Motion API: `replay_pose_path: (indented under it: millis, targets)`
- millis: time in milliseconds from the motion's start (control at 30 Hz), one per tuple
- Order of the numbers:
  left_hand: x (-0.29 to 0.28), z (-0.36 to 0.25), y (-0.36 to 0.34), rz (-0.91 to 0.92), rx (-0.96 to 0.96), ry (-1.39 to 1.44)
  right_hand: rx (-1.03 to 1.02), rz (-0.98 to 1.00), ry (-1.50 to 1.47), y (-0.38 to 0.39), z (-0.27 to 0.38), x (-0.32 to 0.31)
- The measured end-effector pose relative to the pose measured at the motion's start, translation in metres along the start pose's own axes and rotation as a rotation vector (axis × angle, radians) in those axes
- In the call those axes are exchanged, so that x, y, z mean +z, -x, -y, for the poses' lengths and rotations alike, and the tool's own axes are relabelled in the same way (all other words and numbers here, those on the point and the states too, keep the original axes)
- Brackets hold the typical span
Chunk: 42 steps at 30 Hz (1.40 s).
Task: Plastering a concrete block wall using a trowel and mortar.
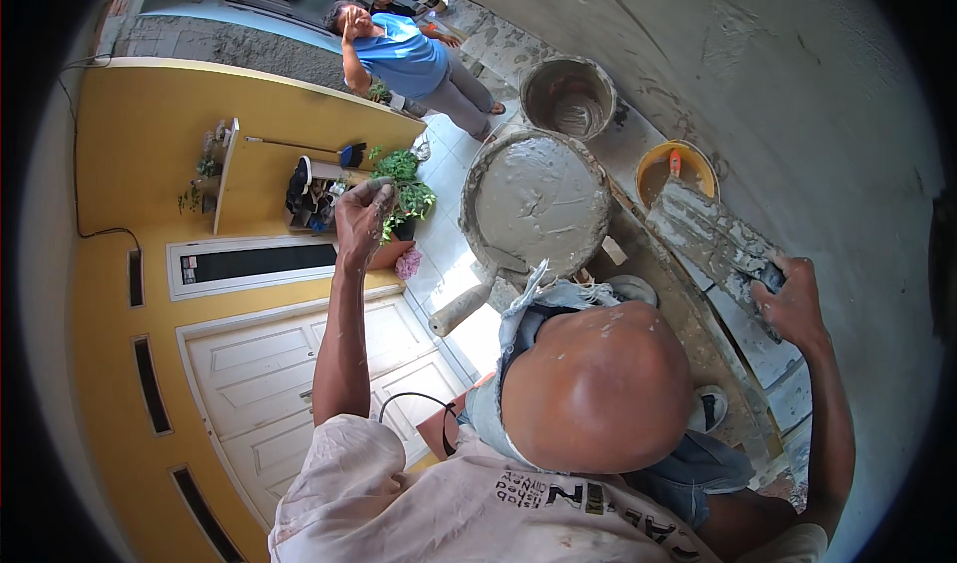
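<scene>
My right hand (pixel 793 299) grips the handle of a long plastering float (pixel 708 234) coated with wet grey mortar, held against the grey plastered wall (pixel 797 85). My left hand (pixel 364 214), smeared with mortar, is raised with its fingers curled, and nothing shows in them. It hangs just left of a round pan of wet mortar (pixel 533 199), apart from it. The pan's cylindrical handle (pixel 464 306) points down and left. A bald head wrapped in a pale cloth (pixel 593 384) fills the middle of the view.
A grey bucket (pixel 568 95) and a yellow bucket (pixel 678 169) stand beyond the pan along a mortar-stained plank. Far below, a person in a blue shirt (pixel 399 55) stands on a tiled floor. Potted plants (pixel 404 189), a yellow wall and white doors (pixel 299 384) lie to the left.
</scene>
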<state>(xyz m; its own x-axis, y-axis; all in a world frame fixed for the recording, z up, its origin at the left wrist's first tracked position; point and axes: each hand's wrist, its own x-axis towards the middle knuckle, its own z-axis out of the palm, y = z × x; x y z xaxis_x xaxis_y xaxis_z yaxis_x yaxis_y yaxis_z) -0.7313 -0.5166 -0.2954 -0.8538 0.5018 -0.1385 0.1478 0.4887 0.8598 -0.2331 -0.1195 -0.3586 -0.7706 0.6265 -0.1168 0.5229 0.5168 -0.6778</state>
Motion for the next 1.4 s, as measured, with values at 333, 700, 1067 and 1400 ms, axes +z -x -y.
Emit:
replay_pose_path:
  millis: [333, 700, 1067, 1400]
  targets:
    - [0.05, 0.002, -0.067, 0.0, -0.083, -0.544, 0.236, 0.095, -0.024, 0.009, 0.012, -0.018]
    - [-0.017, 0.096, -0.067, 0.183, -0.117, -0.318, -0.005, -0.003, 0.106, 0.009, -0.003, -0.009]
    - [0.026, 0.008, -0.043, 0.188, 0.036, -0.488, 0.011, 0.183, -0.139, -0.052, 0.077, 0.007]
    - [0.096, -0.011, -0.081, 0.39, 0.2, -0.397, -0.185, 0.346, -0.101, -0.097, 0.146, 0.062]
